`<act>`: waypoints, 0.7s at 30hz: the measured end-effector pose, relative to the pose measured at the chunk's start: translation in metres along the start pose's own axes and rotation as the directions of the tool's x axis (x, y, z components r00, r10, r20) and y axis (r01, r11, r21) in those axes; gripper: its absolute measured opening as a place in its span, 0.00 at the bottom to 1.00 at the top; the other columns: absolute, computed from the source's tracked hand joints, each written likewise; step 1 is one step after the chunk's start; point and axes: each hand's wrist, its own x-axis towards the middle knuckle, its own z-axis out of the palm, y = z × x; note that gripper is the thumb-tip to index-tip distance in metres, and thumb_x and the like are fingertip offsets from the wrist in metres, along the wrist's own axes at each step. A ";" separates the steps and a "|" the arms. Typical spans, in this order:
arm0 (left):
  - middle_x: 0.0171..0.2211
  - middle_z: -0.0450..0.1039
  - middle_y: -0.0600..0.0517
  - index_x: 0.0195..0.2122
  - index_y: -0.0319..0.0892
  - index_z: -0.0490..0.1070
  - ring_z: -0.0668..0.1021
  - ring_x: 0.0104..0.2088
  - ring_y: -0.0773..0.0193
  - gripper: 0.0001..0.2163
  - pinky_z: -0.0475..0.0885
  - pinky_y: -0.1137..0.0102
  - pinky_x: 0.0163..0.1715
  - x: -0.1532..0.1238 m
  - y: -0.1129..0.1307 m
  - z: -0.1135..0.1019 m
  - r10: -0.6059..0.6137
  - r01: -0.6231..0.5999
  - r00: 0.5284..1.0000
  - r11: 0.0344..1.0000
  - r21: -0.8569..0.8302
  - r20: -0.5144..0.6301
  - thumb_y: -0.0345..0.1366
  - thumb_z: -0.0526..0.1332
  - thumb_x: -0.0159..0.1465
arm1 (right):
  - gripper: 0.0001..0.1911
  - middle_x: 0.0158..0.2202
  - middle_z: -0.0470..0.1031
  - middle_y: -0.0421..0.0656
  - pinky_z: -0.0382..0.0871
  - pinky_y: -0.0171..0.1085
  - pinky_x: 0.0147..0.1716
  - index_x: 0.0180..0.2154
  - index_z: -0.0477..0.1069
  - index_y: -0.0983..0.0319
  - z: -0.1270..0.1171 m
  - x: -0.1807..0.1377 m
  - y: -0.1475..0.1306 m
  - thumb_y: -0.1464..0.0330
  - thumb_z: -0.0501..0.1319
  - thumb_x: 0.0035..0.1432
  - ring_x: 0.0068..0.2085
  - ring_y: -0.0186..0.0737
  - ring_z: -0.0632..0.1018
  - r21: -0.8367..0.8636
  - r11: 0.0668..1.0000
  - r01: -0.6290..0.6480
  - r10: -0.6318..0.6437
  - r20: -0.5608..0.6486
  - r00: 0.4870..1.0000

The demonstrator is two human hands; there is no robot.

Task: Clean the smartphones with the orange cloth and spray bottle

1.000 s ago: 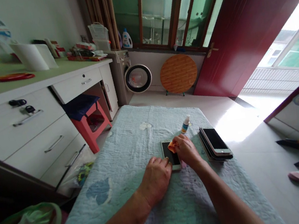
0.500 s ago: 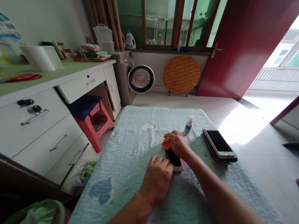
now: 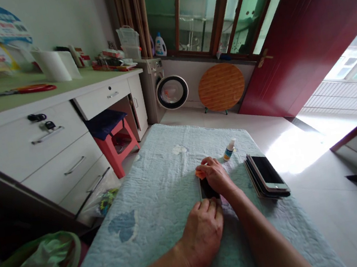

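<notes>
Right hand (image 3: 216, 175): pinching orange cloth (image 3: 200, 174) at smartphone's (image 3: 207, 189) far end
Left hand (image 3: 204, 228): over its near end; grip unclear
Smartphone: on quilt (image 3: 157, 168); phone stack (image 3: 268, 173) nearer right edge
Spray bottle (image 3: 229, 150): label unreadable from here

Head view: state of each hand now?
Left hand: on the near end of the phone; open or closed, can't tell.
Right hand: closed, holding the orange cloth.
</notes>
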 end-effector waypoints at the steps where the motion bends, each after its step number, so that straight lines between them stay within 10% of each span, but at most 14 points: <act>1: 0.50 0.72 0.37 0.54 0.31 0.67 0.74 0.46 0.50 0.18 0.71 0.59 0.44 -0.001 0.002 0.001 -0.005 0.005 1.000 1.000 0.006 -0.002 0.24 0.51 0.63 | 0.15 0.44 0.70 0.45 0.64 0.39 0.45 0.43 0.78 0.52 0.000 0.000 0.000 0.73 0.56 0.61 0.44 0.43 0.70 0.006 1.000 -0.004 0.004 -0.013 1.000; 21: 0.42 0.75 0.42 0.45 0.34 0.73 0.75 0.43 0.52 0.13 0.72 0.60 0.40 -0.003 0.011 -0.001 -0.051 0.051 0.998 0.999 0.008 0.021 0.24 0.51 0.65 | 0.04 0.45 0.71 0.40 0.55 0.39 0.48 0.26 0.78 0.56 -0.012 -0.013 -0.021 0.70 0.69 0.52 0.48 0.40 0.65 0.115 0.986 0.124 -0.155 0.309 0.938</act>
